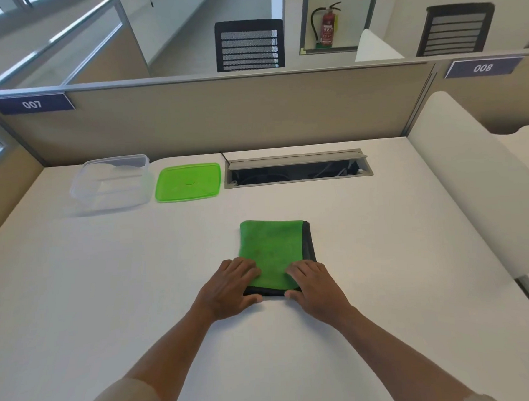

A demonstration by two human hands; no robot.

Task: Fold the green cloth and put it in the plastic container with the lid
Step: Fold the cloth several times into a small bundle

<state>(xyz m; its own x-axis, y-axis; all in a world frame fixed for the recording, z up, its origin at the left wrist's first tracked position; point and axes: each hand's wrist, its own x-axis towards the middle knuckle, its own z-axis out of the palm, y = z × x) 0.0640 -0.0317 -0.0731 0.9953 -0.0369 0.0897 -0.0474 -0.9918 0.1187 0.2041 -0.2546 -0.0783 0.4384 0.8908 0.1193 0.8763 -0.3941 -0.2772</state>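
The green cloth lies folded into a narrow rectangle on the white desk, with a dark edging along its right and near sides. My left hand grips its near left corner, fingers on top and thumb at the edge. My right hand holds the near right corner the same way. The clear plastic container stands open at the back left of the desk. Its green lid lies flat just to the right of it.
An open cable tray is sunk into the desk at the back, right of the lid. A beige partition closes the far side. A white curved divider borders the right side.
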